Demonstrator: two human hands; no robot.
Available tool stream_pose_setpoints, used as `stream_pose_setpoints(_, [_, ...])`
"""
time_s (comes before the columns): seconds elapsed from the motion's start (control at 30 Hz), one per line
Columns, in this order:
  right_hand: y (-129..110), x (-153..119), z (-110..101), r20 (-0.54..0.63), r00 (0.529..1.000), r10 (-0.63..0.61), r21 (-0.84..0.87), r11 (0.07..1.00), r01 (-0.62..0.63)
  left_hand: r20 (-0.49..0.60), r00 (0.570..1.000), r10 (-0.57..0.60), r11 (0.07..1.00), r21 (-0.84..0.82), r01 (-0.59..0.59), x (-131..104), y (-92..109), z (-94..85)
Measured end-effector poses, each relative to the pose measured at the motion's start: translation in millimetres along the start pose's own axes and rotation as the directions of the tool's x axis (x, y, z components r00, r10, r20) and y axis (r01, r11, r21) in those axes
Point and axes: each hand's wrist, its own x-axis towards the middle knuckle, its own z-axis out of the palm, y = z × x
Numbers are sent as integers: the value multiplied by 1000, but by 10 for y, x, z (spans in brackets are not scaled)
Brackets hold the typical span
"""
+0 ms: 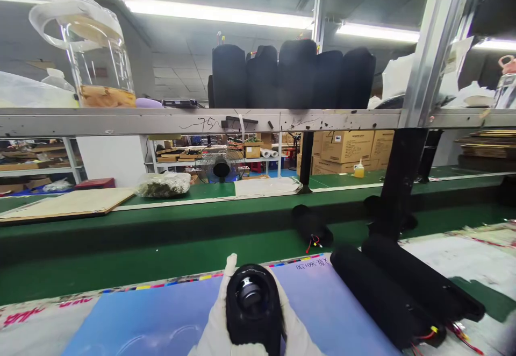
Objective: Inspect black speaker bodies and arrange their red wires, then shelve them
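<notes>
In white gloves, my left hand (214, 321) and my right hand (297, 326) are wrapped round a black oblong casing (252, 321) from both sides. Its rounded end faces up, with a glossy rim and a round dark part sunk inside. Below it lies a blue printed sheet (161, 313). To the right of my hands, two long black cloth-covered cylinders (374, 291) lie on the bench, with red and yellow wires at their near ends. What the casing's underside looks like is hidden.
Behind the sheet runs a green conveyor belt (121, 259), with a black cylinder (310, 224) trailing wires on it. Overhead, a metal shelf (169, 122) carries several black cylinders (298, 76) and a glass jar (100, 60). A dark post (405, 184) rises at right.
</notes>
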Motion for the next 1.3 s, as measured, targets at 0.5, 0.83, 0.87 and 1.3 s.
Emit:
stream_pose_setpoints(0.5, [136,9,105,3,995,-105,57,993,104,-3,999,45,993,110,-44,-75,-58,2])
stream_pose_setpoints(0.83, [-363,-212,-451,110,992,-57,-142,987,72,40,997,59,982,179,-66,-158,-98,-142])
stream_pose_setpoints(0.87, [-434,-243,-500,116,992,-53,-158,985,71,113,988,102,970,210,-125,-184,-121,-188])
stream_pose_setpoints(1.3, [-711,-225,-510,133,989,-61,-227,970,91,386,857,341,703,500,-505,-370,-19,-235])
